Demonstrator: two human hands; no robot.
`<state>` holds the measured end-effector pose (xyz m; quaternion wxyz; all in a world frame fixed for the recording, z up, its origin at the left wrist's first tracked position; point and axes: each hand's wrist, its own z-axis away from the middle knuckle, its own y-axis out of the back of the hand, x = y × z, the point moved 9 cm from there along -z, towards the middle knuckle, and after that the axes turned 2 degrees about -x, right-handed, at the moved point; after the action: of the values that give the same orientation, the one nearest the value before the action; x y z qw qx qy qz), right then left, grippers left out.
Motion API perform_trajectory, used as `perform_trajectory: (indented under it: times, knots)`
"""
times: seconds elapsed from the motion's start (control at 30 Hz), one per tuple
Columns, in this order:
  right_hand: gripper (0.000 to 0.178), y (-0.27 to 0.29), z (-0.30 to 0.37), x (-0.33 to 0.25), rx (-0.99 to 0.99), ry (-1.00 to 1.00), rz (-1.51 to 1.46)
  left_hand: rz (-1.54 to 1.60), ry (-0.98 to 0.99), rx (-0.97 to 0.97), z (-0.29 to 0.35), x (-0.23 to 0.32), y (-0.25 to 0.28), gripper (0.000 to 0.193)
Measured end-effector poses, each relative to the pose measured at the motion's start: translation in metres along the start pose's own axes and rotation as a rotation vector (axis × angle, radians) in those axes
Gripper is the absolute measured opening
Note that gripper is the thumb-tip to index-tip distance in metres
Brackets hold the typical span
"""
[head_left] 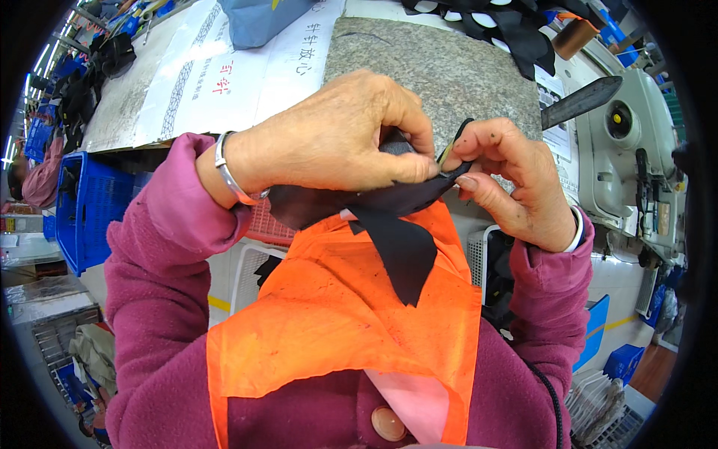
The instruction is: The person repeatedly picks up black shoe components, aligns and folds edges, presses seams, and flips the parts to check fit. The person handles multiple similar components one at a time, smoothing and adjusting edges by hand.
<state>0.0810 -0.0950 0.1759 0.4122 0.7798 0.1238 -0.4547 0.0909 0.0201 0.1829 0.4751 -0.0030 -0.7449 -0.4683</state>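
Observation:
Both hands are closed on a piece of black fabric (396, 251) held in front of my chest, over the orange apron (329, 307). My left hand (336, 135) presses the cloth between thumb and bent fingers. Just to its right, my right hand (516, 179) pinches the fabric's edge between thumb and fingertips. A narrow yellowish strip shows between the two hands; I cannot make out what it is. One pointed flap of the fabric hangs down loosely. Part of the cloth lies hidden behind my left hand.
Ahead lies a speckled stone slab (426, 63) beside a white printed sheet (247, 82) and a blue bag (262, 19). Black pieces (501, 22) are heaped at the back. A dark blade-shaped bar (582, 102) and a pale machine (636, 142) stand right; a blue crate (82, 213) is left.

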Motion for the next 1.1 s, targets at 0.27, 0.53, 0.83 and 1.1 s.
perform_trajectory:
  times: [0.27, 0.53, 0.83, 1.1]
  knots:
    - [0.026, 0.0, -0.004, 0.003, -0.007, -0.01, -0.059, 0.068, 0.053, -0.025, 0.002, -0.001, 0.0, 0.026]
    - [0.027, -0.004, -0.005, 0.002, -0.01, 0.006, -0.041, 0.003, 0.104, 0.084, 0.005, -0.004, 0.002, 0.025]
    - [0.025, -0.004, -0.008, 0.008, 0.058, -0.076, -0.049, 0.071, 0.095, 0.126, 0.007, -0.012, 0.0, 0.024]
    - [0.018, -0.008, -0.006, 0.023, -0.048, -0.384, -0.352, 0.091, -0.014, 0.165, 0.009, -0.006, 0.001, 0.015]
